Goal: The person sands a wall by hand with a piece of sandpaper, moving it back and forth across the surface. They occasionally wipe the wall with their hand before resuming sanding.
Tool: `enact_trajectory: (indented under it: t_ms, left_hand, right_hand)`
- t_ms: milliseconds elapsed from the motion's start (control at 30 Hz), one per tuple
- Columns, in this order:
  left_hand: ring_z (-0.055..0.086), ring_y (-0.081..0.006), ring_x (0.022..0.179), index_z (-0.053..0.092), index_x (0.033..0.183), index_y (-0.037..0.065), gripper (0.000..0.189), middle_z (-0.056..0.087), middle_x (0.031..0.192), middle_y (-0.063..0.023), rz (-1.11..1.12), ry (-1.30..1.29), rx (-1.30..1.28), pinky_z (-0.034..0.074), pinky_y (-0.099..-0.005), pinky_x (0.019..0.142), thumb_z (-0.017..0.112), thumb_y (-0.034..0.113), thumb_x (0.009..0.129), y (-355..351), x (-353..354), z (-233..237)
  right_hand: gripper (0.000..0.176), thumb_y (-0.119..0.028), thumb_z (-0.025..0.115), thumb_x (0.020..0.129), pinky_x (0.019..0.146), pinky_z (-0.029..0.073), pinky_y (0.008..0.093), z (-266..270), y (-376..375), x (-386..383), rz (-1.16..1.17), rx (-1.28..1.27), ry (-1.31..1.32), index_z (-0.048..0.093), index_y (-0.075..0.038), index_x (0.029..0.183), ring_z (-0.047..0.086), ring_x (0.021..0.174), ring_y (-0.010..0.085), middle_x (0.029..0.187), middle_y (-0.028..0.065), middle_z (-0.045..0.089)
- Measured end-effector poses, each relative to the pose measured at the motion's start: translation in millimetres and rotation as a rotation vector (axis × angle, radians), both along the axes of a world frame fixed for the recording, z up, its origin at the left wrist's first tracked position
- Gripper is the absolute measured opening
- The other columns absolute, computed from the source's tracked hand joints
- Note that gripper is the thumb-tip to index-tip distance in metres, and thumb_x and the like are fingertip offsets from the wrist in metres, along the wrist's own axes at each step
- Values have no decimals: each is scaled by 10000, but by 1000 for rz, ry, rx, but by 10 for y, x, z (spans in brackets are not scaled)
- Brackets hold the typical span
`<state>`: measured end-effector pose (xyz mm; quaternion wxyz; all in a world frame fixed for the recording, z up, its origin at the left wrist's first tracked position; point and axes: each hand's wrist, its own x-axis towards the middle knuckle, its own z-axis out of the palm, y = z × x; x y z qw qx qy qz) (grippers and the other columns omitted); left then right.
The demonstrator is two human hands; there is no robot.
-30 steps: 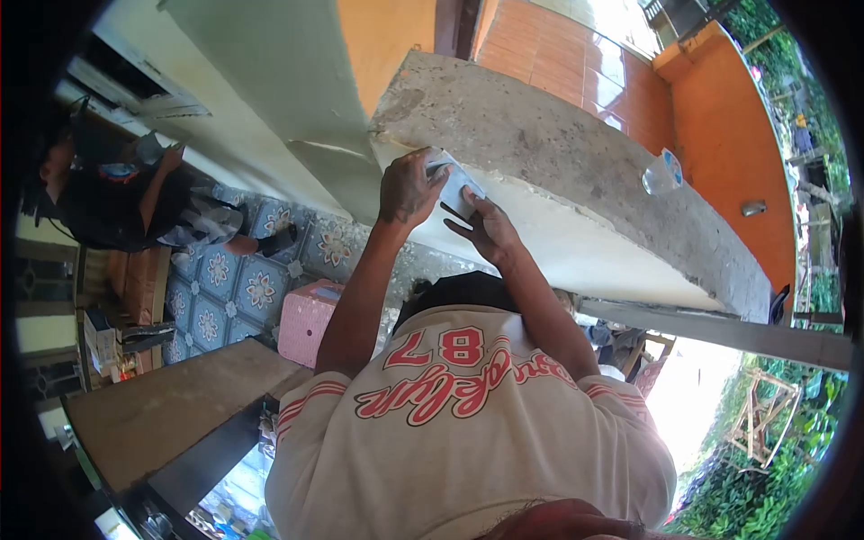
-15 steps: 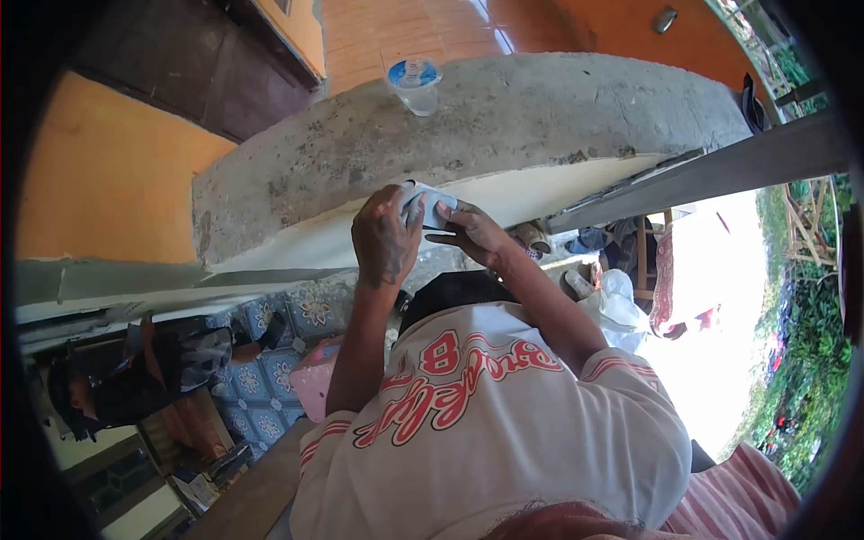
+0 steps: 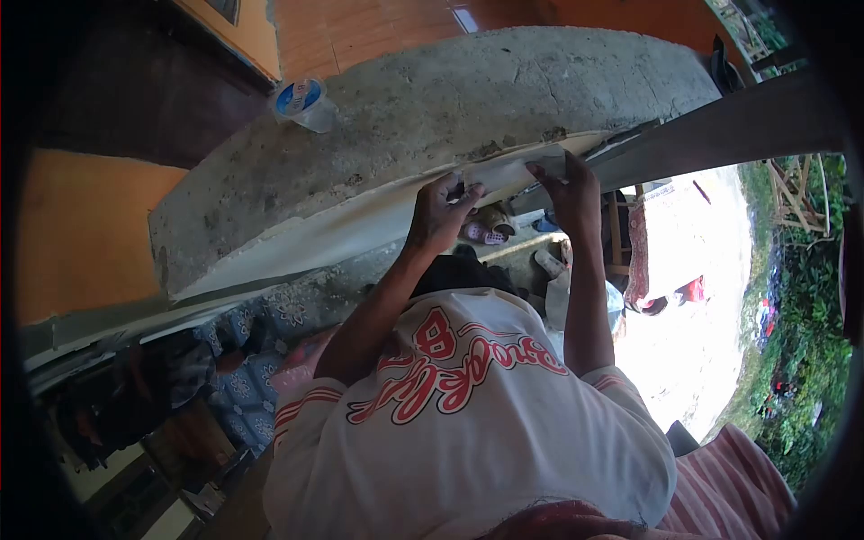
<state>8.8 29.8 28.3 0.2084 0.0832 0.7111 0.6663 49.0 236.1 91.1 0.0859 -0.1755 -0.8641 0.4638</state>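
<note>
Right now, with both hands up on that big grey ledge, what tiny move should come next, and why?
Probably rub the pale sheet a little along the edge. The left hand pinches one end and the right hand holds the other, so it lies flat where the grey top of the concrete ledge meets its pale face. The cup stands well away.

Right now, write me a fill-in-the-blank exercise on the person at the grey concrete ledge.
1. The clear plastic cup with the ____ lid stands on the grey concrete ledge.
2. The pale grey sheet is gripped by ____ hands, the left hand and the right hand.
3. The white shirt bears ____ lettering.
Missing words: blue; two; red.
</note>
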Motion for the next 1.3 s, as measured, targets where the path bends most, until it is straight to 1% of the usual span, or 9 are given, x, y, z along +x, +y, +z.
enact_trajectory:
  t_ms: [200,400,533,600,733,800,900,1033,1300]
  left_hand:
    - [577,-159,1104,524,1280,70,412,603,1183,-57,164,-479,510,485,-421,975,648,246,928,-652,122,-192]
    - [535,-184,1141,513,1275,91,383,568,1206,-42,394,-436,791,392,-483,1025,632,219,934,-1949,322,-398]
    - [546,-193,1135,520,1253,79,428,581,1186,-54,630,-358,802,437,-426,967,680,261,900,-3075,466,-497]
    - [570,-195,1109,540,1233,55,452,602,1149,-64,728,-277,726,467,-401,949,694,302,888,-3626,553,-452]
    - [639,-201,954,605,1148,18,412,652,1041,-84,832,-126,455,526,-367,843,715,300,869,-4591,611,-165]
    - [657,-177,860,636,1111,-24,422,673,1005,-92,861,-36,246,536,-323,767,745,280,840,-4951,643,37]
    - [661,-161,829,647,1102,-54,456,690,964,-83,748,91,-135,525,-297,746,773,276,813,-5429,610,238]
    - [672,-206,795,653,1071,-71,465,711,924,-149,670,385,-569,516,-320,727,770,295,809,-5372,551,482]
    - [649,-357,827,706,931,21,261,684,914,-144,204,703,-812,510,-396,720,702,261,829,-3835,256,660]
  right_hand:
    - [359,-288,715,833,732,497,423,27,-859,-177,254,183,91,672,22,1008,645,864,407,931,222,664]
    - [240,-209,678,849,671,480,449,-44,-2227,-186,471,279,161,643,18,918,613,790,438,855,232,635]
    - [286,-246,659,903,668,502,380,-336,-3251,-186,703,156,42,641,29,978,667,718,298,811,190,672]
    - [327,-273,617,939,733,518,335,-449,-3755,-176,808,111,-25,630,18,1088,689,815,197,858,133,706]
    - [342,-279,592,961,766,521,319,-599,-4621,-282,978,-91,-112,626,34,1094,693,896,208,916,126,704]
    - [379,-275,576,974,803,526,328,-517,-4987,-237,892,-607,-381,576,47,1174,684,958,233,1034,127,674]
    - [414,-264,569,980,830,528,338,-633,-5259,-256,849,-915,-530,510,37,1258,669,1007,244,1128,128,630]
    - [414,-263,597,961,922,482,380,-694,-5290,-222,781,-1126,-661,508,10,1259,613,1125,257,1159,105,598]
    - [423,-214,634,924,1011,427,392,-940,-4134,-274,561,-1268,-616,514,-13,1277,562,1173,245,1236,102,578]
